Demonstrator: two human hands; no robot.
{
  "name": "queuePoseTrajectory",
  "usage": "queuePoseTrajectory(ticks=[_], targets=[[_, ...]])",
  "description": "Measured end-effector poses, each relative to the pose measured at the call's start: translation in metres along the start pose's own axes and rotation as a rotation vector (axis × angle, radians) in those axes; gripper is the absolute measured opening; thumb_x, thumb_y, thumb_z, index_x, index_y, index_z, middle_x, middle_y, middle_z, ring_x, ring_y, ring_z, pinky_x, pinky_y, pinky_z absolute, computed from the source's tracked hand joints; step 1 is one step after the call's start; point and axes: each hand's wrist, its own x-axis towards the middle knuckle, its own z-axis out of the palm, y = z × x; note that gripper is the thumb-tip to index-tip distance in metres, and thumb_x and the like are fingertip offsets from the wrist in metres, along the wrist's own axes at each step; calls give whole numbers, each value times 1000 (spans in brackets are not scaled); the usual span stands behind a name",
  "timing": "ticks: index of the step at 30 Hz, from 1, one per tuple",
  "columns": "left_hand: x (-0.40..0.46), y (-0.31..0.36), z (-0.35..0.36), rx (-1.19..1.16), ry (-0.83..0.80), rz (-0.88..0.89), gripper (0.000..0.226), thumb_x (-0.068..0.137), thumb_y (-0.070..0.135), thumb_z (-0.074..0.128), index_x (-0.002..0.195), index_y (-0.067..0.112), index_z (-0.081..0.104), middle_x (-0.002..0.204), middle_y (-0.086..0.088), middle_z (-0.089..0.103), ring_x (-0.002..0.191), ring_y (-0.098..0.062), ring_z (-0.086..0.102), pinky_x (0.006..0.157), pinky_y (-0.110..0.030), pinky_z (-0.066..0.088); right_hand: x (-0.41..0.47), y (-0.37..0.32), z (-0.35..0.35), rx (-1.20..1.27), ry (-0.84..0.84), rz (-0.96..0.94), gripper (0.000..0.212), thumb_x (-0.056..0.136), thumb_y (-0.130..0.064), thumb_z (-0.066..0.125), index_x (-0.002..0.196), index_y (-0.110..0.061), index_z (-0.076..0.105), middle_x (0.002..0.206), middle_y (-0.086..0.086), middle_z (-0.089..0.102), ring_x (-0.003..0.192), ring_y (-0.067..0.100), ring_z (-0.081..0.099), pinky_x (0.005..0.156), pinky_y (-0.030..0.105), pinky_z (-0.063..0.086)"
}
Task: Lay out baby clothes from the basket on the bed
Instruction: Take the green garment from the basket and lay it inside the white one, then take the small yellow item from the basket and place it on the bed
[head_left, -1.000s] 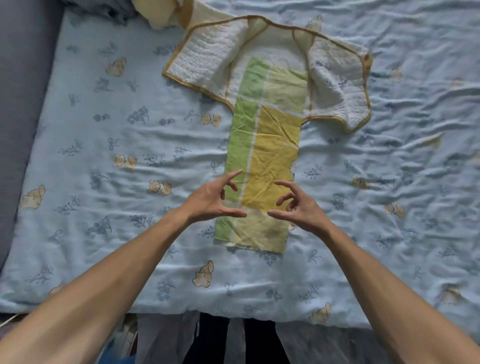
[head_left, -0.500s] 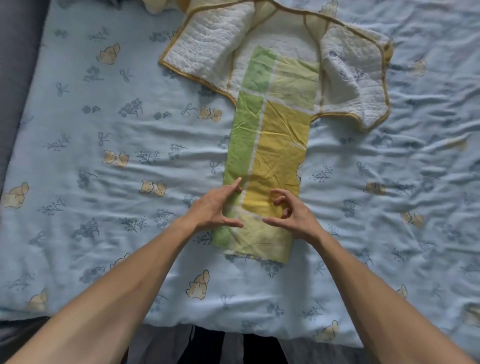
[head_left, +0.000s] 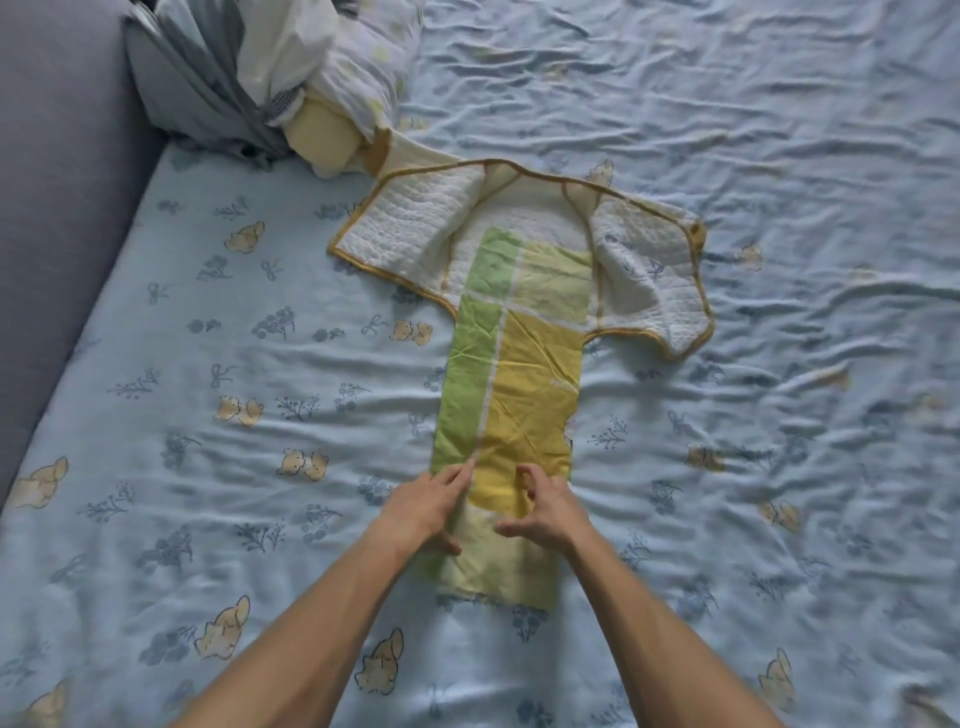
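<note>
Two hands rest on the lower end of a green-and-yellow cloth spread on the bed.

Left hand (head_left: 423, 506) lies fingers out along the cloth (head_left: 511, 395), right hand (head_left: 545, 506) loosely curled on it; neither grips anything. The cloth runs from lower centre up onto an open white quilted garment (head_left: 410, 234) at centre top. Bundled fabric (head_left: 291, 67) sits upper left on the blue sheet (head_left: 779, 467).

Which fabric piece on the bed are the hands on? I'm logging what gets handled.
The long green-and-yellow patchwork cloth, at its near end. The white quilted vest lies beneath its far end, untouched, and the bundle of bedding sits at the far left.
</note>
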Motion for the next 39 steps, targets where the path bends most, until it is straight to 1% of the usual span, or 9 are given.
queuePoseTrajectory(ticks=[3, 5, 8, 12, 16, 19, 25, 32, 39], targets=[[-43, 20, -28, -118, -160, -4, 88, 82, 48, 66, 151, 29, 15, 144, 5, 45, 128, -20, 46, 103, -38, 41, -58, -17, -10, -20, -18, -22, 89, 72, -39, 78, 145, -25, 28, 138, 9, 49, 117, 22, 54, 95, 34, 47], [-87, 37, -69, -197, -97, 17, 78, 87, 50, 58, 150, 29, 16, 138, 5, 51, 123, -17, 49, 100, -32, 42, -111, -41, -36, 31, 41, -73, 82, 74, -39, 75, 144, -29, 32, 121, 4, 56, 95, 14, 55, 86, 30, 47], [-173, 65, -171, -175, 190, 28, 71, 90, 53, 50, 149, 30, 20, 137, 5, 52, 121, -16, 50, 98, -31, 42, -177, -96, -123, 6, 193, -213, 77, 73, -43, 74, 140, -34, 38, 104, -4, 54, 83, 9, 52, 81, 29, 49], [-297, 112, -332, -86, 665, 52, 60, 95, 51, 40, 148, 28, 23, 132, 3, 57, 120, -23, 53, 96, -35, 42, -300, -198, -270, -38, 497, -438, 71, 74, -39, 76, 136, -31, 44, 113, 1, 64, 83, 11, 61, 79, 30, 52], [-413, 167, -439, 96, 967, -6, 57, 98, 49, 25, 148, 21, 24, 147, -7, 41, 134, -29, 38, 109, -43, 26, -436, -278, -363, -168, 806, -531, 64, 83, -43, 65, 139, -28, 40, 135, 6, 54, 116, 22, 57, 94, 34, 47], [-469, 199, -487, 90, 994, -107, 61, 99, 49, 16, 150, 16, 21, 158, -10, 18, 145, -31, 14, 116, -52, 6, -507, -314, -402, -319, 977, -469, 64, 89, -50, 53, 145, -27, 31, 150, 3, 37, 134, 24, 40, 107, 45, 36], [-528, 255, -531, 132, 1056, -62, 64, 98, 49, 10, 151, 12, 16, 159, -16, 7, 146, -36, 2, 114, -58, -1, -607, -323, -438, -328, 1253, -227, 58, 94, -49, 38, 146, -25, 27, 153, 5, 32, 141, 23, 28, 114, 57, 6], [-552, 317, -545, 174, 1116, 99, 72, 97, 55, 13, 148, 5, 21, 157, -19, 13, 145, -38, 7, 115, -54, 5, -679, -246, -449, -279, 1514, 61, 56, 90, -50, 41, 138, -21, 42, 139, 4, 51, 132, 25, 42, 113, 53, 19], [-548, 457, -508, 231, 1060, 414, 76, 95, 57, 17, 146, 2, 26, 155, -20, 21, 143, -40, 16, 115, -54, 11, -770, -142, -440, -232, 1590, 394, 53, 93, -47, 38, 139, -21, 42, 138, 6, 52, 130, 25, 45, 115, 53, 10]])
